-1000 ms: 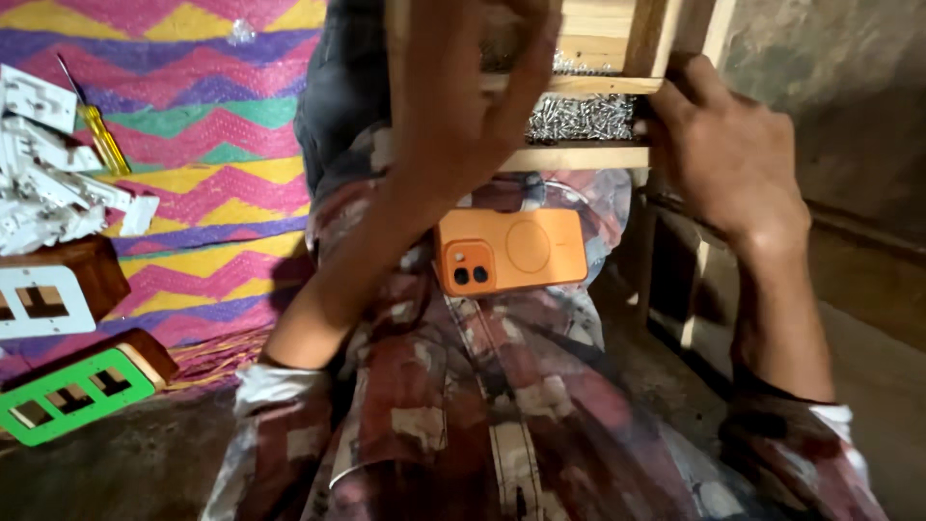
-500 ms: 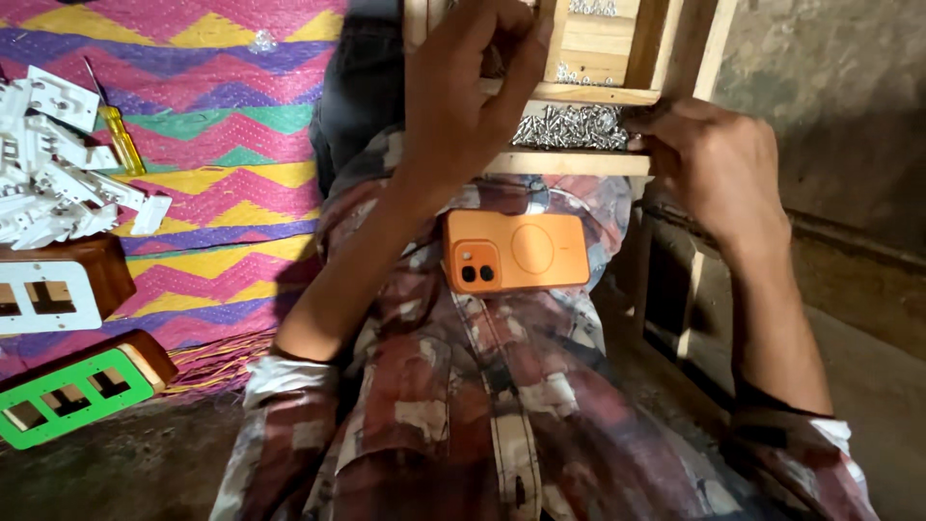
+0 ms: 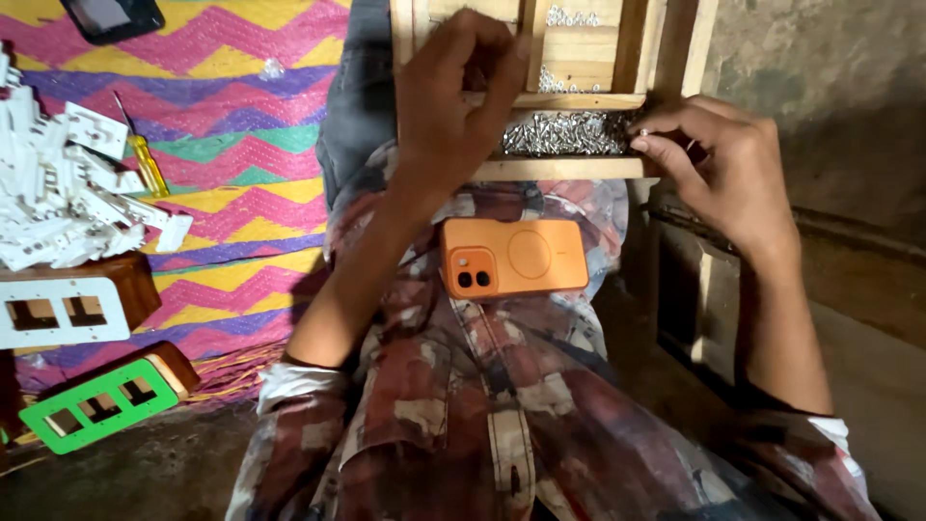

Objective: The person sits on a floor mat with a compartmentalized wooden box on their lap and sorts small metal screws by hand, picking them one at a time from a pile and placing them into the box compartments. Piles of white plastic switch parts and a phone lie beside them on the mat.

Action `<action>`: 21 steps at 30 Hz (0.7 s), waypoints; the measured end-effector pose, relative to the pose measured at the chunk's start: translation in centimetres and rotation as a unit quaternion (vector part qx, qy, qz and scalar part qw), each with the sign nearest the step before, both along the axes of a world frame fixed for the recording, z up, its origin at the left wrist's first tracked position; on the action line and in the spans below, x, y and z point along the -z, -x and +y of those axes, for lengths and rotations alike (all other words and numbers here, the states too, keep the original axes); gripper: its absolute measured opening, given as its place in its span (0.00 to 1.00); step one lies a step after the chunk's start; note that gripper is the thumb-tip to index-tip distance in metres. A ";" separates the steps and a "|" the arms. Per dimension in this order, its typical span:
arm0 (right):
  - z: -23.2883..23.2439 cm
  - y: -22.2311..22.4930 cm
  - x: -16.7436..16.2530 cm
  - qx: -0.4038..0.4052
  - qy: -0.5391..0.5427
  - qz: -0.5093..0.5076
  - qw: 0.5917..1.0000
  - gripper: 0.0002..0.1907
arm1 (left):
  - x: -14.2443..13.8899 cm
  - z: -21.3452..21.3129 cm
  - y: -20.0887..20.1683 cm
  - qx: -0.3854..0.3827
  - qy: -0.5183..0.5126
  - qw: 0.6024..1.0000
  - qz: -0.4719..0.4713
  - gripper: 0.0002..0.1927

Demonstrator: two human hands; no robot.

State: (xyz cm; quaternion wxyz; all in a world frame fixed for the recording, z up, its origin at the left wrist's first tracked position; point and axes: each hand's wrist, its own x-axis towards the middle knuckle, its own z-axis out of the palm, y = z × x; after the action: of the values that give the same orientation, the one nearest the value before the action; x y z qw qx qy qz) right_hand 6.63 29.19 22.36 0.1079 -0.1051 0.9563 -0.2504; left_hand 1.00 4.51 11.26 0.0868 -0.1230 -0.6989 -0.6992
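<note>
At twelve o'clock, the wooden tray (image 3: 579,169) is now seen lower and closer than a second ago, its screws (image 3: 564,133) pinched at by the right hand (image 3: 719,169), while the left hand (image 3: 453,106) stays curled on a divider.

The left hand (image 3: 453,106) blocks the wooden tray's (image 3: 559,169) left compartments; the right hand (image 3: 719,164) covers its right edge. The screw-filled compartment (image 3: 564,133) between them lies open from above.
</note>
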 end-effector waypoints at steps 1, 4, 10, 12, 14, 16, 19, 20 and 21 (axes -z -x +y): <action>0.3 0.0 0.0 0.009 0.008 0.001 1.000 0.07 | -0.1 0.1 0.0 0.002 0.010 1.000 -0.004 0.06; 0.4 -0.1 0.3 0.071 0.068 -0.005 0.995 0.06 | -0.2 0.4 0.1 0.060 0.030 0.997 0.044 0.07; -4.2 0.1 2.2 0.130 0.326 0.063 0.934 0.04 | -0.6 1.5 -1.2 0.021 0.107 0.968 0.224 0.18; -6.5 0.0 2.2 0.142 0.357 0.071 0.920 0.03 | -1.4 1.3 -2.2 -0.043 0.146 0.971 0.183 0.12; -8.7 -0.2 1.5 0.152 0.377 0.076 0.910 0.04 | -2.6 0.7 -2.6 -0.076 0.208 0.962 0.163 0.09; -10.5 -0.6 0.5 0.169 0.378 0.076 0.907 0.05 | -3.9 0.1 -3.0 -0.062 0.228 0.962 0.138 0.08; -11.8 -1.7 -0.9 0.226 0.436 0.010 0.871 0.06 | -5.5 -0.4 -4.7 -0.039 0.154 0.986 0.060 0.06; -11.9 -1.9 -1.3 0.228 0.434 0.006 0.871 0.07 | -6.0 -0.3 -5.2 -0.045 0.125 0.991 0.025 0.05; -11.7 -2.2 -1.5 0.231 0.431 -0.001 0.872 0.07 | -6.5 -0.3 -5.6 -0.049 0.094 0.994 -0.011 0.05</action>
State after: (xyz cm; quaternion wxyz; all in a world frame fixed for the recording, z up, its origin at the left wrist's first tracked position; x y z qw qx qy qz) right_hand 8.86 17.47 23.82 -0.0085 0.0831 0.7506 -0.6554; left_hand 6.56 4.16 17.74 0.1014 -0.0889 -0.7678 -0.6263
